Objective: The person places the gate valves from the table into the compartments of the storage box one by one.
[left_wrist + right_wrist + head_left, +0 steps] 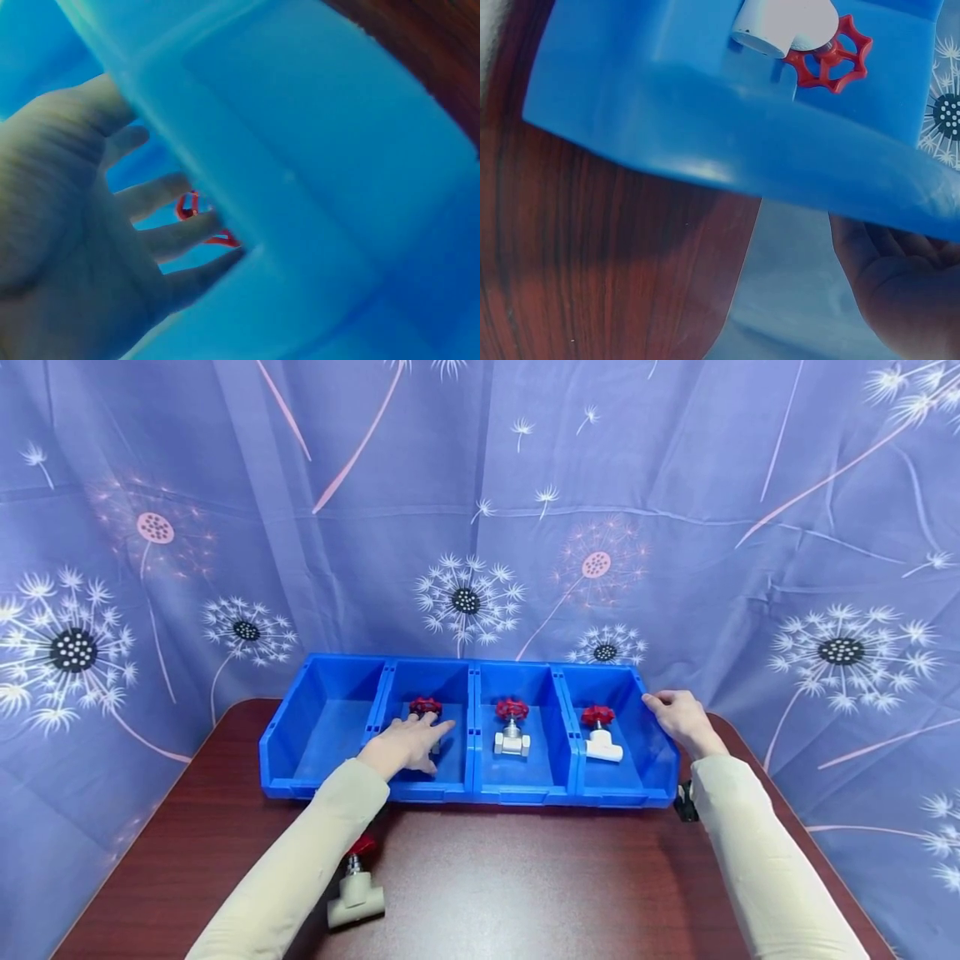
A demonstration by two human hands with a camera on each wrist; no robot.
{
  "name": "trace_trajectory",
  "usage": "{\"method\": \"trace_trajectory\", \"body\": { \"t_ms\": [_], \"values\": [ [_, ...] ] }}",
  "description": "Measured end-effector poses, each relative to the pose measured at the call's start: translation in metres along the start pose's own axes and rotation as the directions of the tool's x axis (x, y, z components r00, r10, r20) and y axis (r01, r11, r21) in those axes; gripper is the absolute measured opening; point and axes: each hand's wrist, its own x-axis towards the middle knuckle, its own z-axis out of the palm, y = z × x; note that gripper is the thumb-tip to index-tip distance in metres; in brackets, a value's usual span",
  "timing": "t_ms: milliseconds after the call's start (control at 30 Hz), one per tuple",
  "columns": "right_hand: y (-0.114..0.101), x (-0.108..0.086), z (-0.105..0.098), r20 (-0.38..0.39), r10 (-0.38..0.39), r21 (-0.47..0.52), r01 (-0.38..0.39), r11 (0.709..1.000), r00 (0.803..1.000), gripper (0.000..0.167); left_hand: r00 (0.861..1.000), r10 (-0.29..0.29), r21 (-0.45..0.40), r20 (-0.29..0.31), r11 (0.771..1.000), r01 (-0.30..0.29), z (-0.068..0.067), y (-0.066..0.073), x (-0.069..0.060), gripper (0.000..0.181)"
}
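Note:
A row of blue bins (435, 793) stands joined on the table. My left hand (408, 743) reaches into the second bin from the left, fingers spread over a red-handled valve (425, 707). In the left wrist view, the red handwheel (184, 206) shows between the fingers; I cannot tell whether they touch it. My right hand (681, 720) grips the rightmost bin's outer side rim near the back; in the right wrist view, the bin wall partly hides that hand (907, 292). A white valve with a red handwheel (602, 743) lies in this bin.
A metal valve with a red handwheel (512, 739) lies in the third bin. On the table (510, 877), a beige valve (356, 897) lies near my left forearm. A small black object (686, 802) is beside the right sleeve. A patterned curtain (480, 543) hangs behind.

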Motion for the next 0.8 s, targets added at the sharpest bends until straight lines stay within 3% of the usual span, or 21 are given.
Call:
{"method": "trace_trajectory", "body": {
  "t_ms": [300, 500, 800],
  "values": [
    [0.001, 0.001, 0.0, 0.005, 0.005, 0.002, -0.005, 1.0, 1.0, 0.058, 0.996, 0.065, 0.014, -0.055, 0.998, -0.065, -0.012, 0.004, -0.018, 0.085],
    [0.0, 0.0, 0.0, -0.006, 0.01, -0.002, -0.01, 1.0, 1.0, 0.055, 0.986, 0.122, 0.057, -0.112, 0.992, -0.116, -0.02, 0.0, -0.034, 0.08],
    [0.001, 0.0, -0.001, -0.002, -0.001, -0.002, 0.001, 1.0, 1.0, 0.057, 0.968, 0.183, 0.038, -0.172, 0.983, -0.179, -0.038, -0.006, -0.07, 0.08]
  ]
}}
